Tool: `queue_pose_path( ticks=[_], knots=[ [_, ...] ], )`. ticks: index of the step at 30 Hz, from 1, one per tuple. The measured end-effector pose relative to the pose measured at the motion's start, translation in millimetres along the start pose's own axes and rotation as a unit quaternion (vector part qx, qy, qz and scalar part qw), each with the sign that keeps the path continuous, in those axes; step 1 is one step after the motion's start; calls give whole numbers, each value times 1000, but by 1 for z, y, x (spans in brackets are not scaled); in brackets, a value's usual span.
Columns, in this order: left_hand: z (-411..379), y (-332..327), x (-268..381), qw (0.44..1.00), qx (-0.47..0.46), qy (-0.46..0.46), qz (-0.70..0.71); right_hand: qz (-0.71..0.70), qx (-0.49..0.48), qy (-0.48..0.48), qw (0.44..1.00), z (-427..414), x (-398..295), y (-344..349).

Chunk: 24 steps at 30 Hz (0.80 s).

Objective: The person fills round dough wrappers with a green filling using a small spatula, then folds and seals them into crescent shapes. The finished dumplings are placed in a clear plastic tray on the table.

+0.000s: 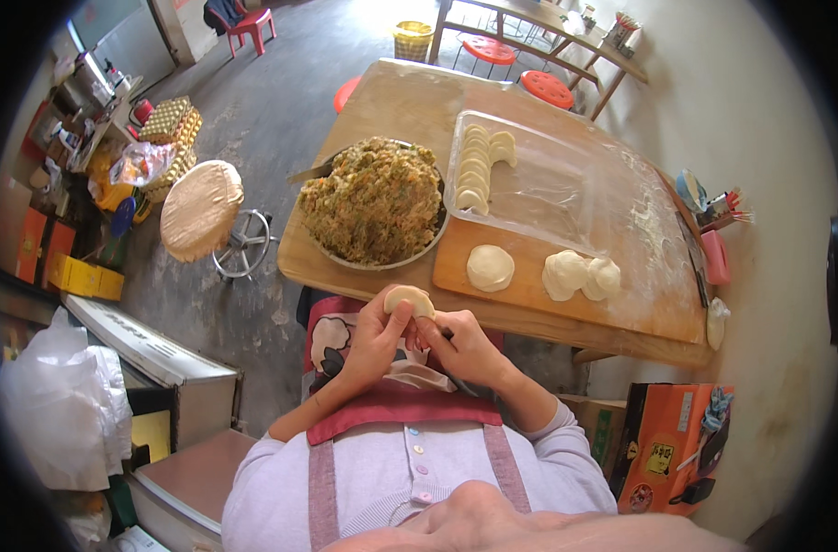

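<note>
Both my hands meet over the apron, just off the table's near edge. My left hand holds a folded dumpling, its thumb on the dough. My right hand pinches the dumpling's right end; a dark thin piece, perhaps a tool's handle, shows between its fingers. Beyond them stands a big bowl heaped with chopped filling, a flat utensil at its left rim. Right of it, a clear plastic tray holds a row of dumplings. Round dough wrappers and overlapping stacks of them lie on a wooden board.
Flour covers the board's right part, near a long dark blade-like tool. A pink container stands by the wall. Left of the table are a round stool and stacked egg trays. Red stools stand beyond.
</note>
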<state>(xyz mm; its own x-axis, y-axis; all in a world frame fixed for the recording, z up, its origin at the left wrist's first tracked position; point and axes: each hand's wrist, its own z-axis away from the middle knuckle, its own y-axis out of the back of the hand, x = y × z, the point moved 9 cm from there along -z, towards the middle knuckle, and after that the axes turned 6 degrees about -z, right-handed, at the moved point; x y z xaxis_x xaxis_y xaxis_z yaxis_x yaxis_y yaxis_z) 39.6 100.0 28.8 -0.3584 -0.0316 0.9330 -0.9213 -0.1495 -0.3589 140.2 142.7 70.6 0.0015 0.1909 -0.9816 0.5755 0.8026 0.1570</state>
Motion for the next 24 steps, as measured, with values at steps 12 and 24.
queue_pose_path(
  ticks=[12, 24],
  knots=[
    [-32, -32, 88, 827, 56, -294, -476, 455, 174, 86, 869, -23, -58, 40],
    [-19, -18, 33, 981, 14, -140, -137, 467, 327, -14, 821, -61, -72, 172]
  ],
)
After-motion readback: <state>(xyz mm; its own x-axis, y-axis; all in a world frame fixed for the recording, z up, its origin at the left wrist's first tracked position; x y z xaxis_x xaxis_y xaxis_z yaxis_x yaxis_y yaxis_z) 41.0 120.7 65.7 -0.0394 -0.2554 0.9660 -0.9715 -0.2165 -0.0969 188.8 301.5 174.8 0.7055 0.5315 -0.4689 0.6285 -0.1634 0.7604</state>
